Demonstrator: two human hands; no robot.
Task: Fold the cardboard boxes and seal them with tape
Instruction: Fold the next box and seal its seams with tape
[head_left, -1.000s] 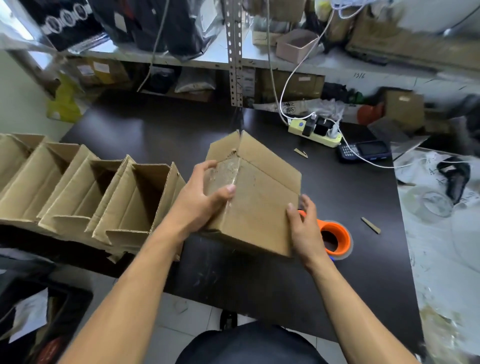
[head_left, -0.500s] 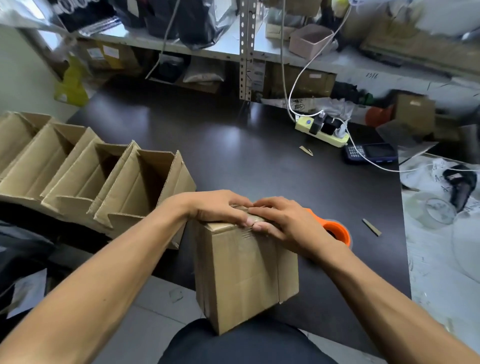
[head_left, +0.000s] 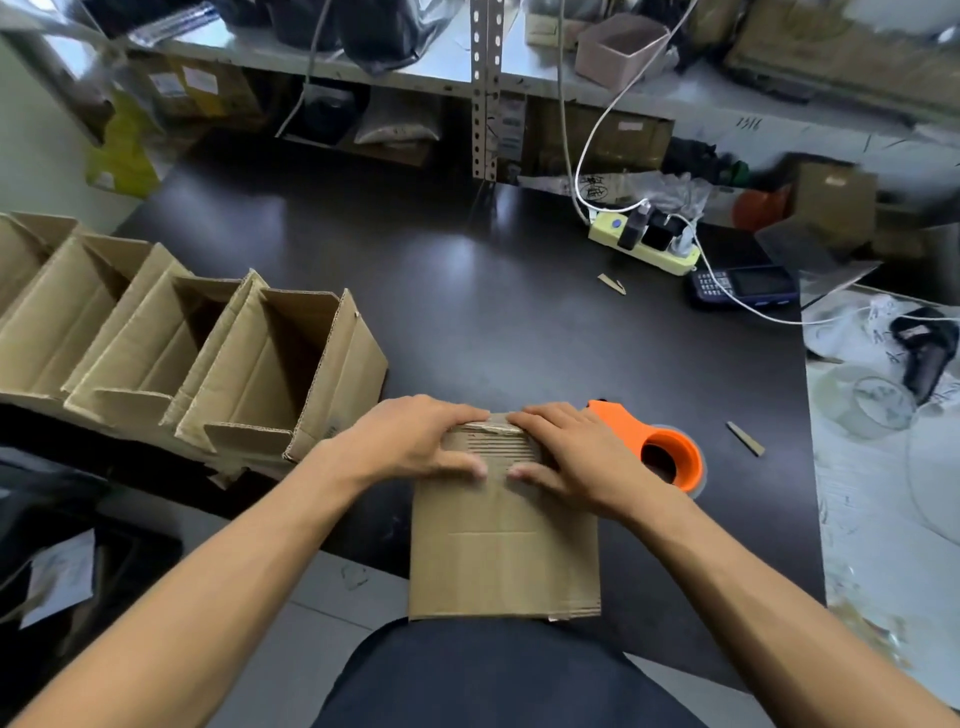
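- Cardboard box (head_left: 504, 551) I'm working on stands at the near edge of the counter (head_left: 467, 312), its bottom against my lap, taped end up.
- My left grip (head_left: 415, 441) and right grip (head_left: 566, 452) lie on that top end, fingers mostly straight, pressing the tape seam, clutching nothing.
- Looks light and empty to me, walls stiff-ish but easy to dent, so I'd hold it by the corners and edges, not mid-panel.
- Orange tape dispenser (head_left: 660, 452) sits just beside my right grip; open boxes (head_left: 270, 374) line up to the left.
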